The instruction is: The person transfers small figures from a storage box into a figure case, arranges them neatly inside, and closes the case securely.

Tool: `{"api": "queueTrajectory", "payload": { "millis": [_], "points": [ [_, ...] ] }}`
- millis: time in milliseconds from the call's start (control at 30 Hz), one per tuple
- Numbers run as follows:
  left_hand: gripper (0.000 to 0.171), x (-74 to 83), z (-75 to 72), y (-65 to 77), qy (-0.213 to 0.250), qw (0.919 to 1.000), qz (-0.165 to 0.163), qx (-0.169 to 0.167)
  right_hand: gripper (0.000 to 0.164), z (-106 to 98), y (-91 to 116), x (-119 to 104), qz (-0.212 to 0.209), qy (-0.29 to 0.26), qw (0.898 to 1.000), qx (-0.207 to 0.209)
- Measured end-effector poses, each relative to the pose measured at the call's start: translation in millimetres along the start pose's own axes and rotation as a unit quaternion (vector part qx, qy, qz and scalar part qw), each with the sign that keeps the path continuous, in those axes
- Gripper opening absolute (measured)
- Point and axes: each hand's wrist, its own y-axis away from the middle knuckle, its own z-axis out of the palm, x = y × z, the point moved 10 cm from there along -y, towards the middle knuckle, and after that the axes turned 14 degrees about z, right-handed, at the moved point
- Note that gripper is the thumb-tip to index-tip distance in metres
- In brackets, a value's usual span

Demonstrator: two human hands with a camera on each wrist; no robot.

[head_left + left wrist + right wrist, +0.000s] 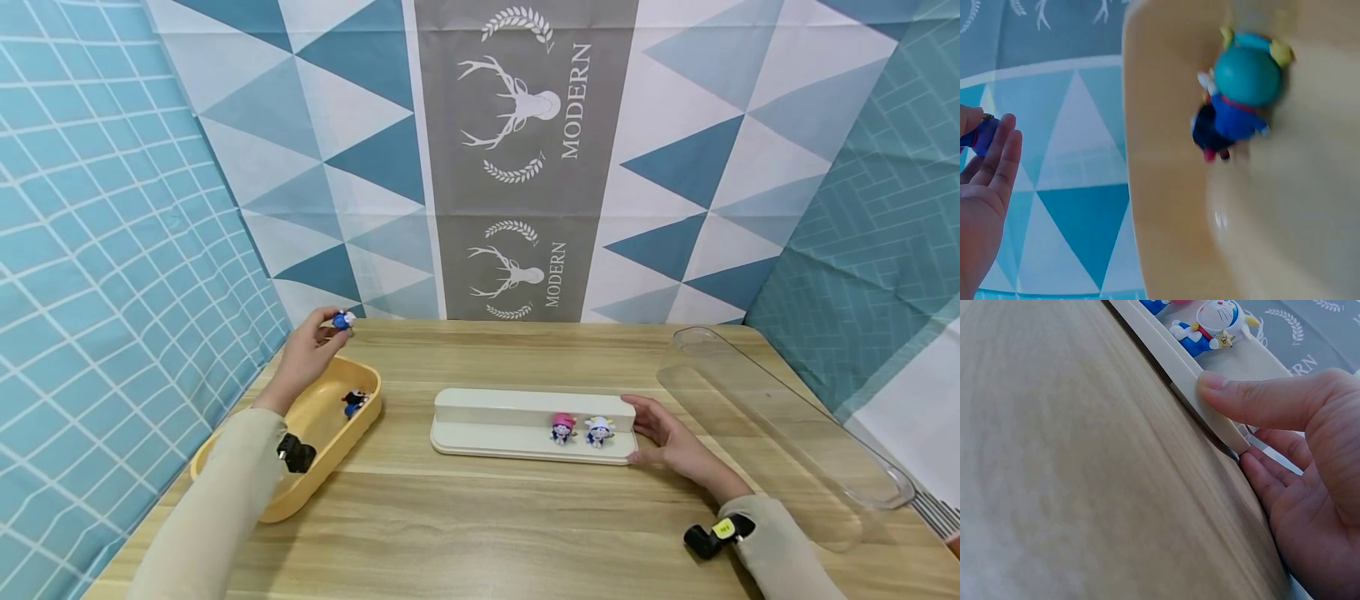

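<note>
My left hand (309, 350) pinches a small blue-and-white figurine (343, 320) between thumb and fingers, up above the far end of a yellow tray (367, 412). In the left wrist view that figurine is partly hidden by the fingers. Figurines (1244, 87) lie against the tray's inner wall, one with a teal head and blue body. My right hand (671, 442) grips the right end of a white stepped display stand (487, 437), thumb on its front edge. On the stand's lower step, toward the right, sit a pink-hooded figurine (562, 429) and a white-hooded figurine (598, 432).
A clear plastic cover (780, 417) lies slantwise on the wooden table (480, 525) at the right, beyond my right forearm. Patterned cloth (525, 167) hangs behind the table's back edge, and a blue grid-patterned cloth (112, 250) stands along the left side.
</note>
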Motion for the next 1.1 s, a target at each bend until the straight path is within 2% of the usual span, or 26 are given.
{"api": "queueTrajectory", "payload": {
  "millis": [167, 267, 400, 533, 767, 967, 1100],
  "points": [
    [0.037, 12.0, 5.3, -5.7, 0.101, 0.9944, 0.015, 0.028, 0.092, 0.0, -0.1, 1.0, 0.003, 0.0, 1.0, 0.0],
    [0.037, 19.3, 10.2, -8.8, 0.164, 0.9855, 0.021, 0.039, 0.092, 0.2, 0.0, 1.5, 0.005, -0.001, 1.0, -0.001],
    [0.035, 27.2, 15.8, -11.6, 0.215, 0.9748, 0.023, 0.055, 0.092, 0.2, 0.2, 0.9, 0.006, -0.002, 1.0, 0.0],
    [0.033, 31.4, 20.3, -13.4, 0.235, 0.9691, 0.021, 0.073, 0.092, 0.2, 0.1, -0.1, 0.002, -0.001, 1.0, -0.001],
    [0.029, 34.0, 30.0, -14.9, 0.283, 0.953, 0.009, 0.109, 0.092, -0.4, -0.6, 0.2, 0.002, -0.003, 1.0, -0.001],
    [0.02, 37.5, 48.0, -13.1, 0.32, 0.9419, -0.009, 0.1, 0.092, 0.2, -0.2, 1.1, 0.008, -0.004, 1.0, -0.004],
    [0.02, 44.5, 59.9, -13.1, 0.335, 0.938, 0.0, 0.091, 0.092, 0.2, -0.1, 1.6, 0.01, -0.004, 1.0, -0.003]
  ]
}}
